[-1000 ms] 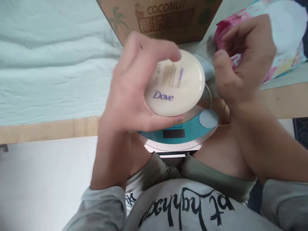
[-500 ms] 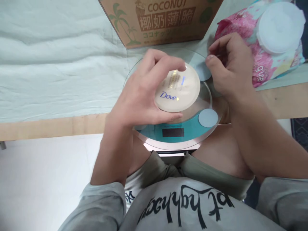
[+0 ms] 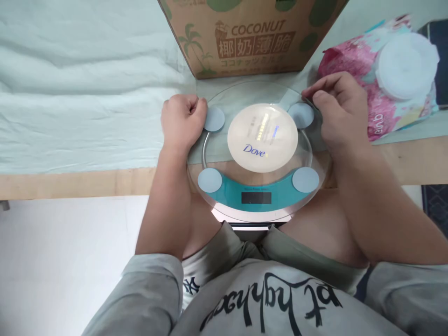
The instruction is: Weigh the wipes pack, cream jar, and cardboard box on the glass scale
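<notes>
A round cream Dove jar lies lid-up in the middle of a round glass scale with a teal band and a dark, blank display. My left hand is curled into a fist at the scale's left rim, beside the upper left grey pad. The glass edge overlaps the side of that hand. My right hand grips the right rim, with the thumb and fingertips by the upper right pad. Neither hand touches the jar.
A brown coconut-print cardboard box stands just behind the scale. A pink wet-wipes pack with a white round lid lies at the right. Pale green cloth covers the surface, with a wooden edge along its front.
My left hand set the Dove jar down on the scale, let go and moved to the left rim. My right hand dropped from near the wipes pack onto the right rim.
</notes>
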### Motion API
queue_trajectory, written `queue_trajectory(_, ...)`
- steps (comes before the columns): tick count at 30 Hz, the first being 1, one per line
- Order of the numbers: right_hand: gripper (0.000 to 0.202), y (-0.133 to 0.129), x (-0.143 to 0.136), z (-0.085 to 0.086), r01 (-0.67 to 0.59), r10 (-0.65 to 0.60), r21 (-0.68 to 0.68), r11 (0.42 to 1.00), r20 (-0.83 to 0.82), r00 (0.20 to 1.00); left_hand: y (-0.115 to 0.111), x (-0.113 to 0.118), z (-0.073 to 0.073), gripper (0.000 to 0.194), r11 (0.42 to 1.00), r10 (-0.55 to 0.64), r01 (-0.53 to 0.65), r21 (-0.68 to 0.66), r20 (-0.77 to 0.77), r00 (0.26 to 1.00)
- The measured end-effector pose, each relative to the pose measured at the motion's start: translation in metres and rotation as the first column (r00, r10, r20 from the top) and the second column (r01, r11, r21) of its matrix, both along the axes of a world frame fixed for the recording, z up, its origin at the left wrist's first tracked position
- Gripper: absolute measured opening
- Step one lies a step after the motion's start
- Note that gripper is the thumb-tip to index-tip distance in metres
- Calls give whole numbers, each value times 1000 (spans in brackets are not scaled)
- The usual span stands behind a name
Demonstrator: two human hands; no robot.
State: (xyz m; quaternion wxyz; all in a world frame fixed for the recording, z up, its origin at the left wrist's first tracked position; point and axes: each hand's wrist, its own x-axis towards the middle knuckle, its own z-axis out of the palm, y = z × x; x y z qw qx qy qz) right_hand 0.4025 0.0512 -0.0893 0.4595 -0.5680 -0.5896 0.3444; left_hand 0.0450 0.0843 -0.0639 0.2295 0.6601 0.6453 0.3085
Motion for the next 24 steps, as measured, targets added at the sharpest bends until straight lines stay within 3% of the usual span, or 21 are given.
queue_trajectory(5,37,-3,0,1,-12,12,-3,1000,-3,1000,-6,14,27,62,982,69,-93,-162,-146,987)
queue_trajectory(8,35,-4,0,2,-7,7,-5,1000,-3,1000,-6,18,32,62,979,71,-97,-178,-150,986)
queue_trajectory(13,37,-4,1,1,0,0,-5,1000,-1,1000,-5,15,27,61,980,73,-92,-177,-115,991)
queue_trajectory(18,38,-2,-2,2,15,-15,-2,1000,4,1000,1,11,11,62,980,93,-107,-168,-88,992)
queue_trajectory(21,43,-3,-4,3,24,-24,-13,1000,16,1000,6,7,1,63,991,70,-73,-109,-26,997)
queue_trajectory(24,46,-5,-5,5,41,-40,-25,999,31,999,4,3,8,61,999,33,-35,21,91,995)
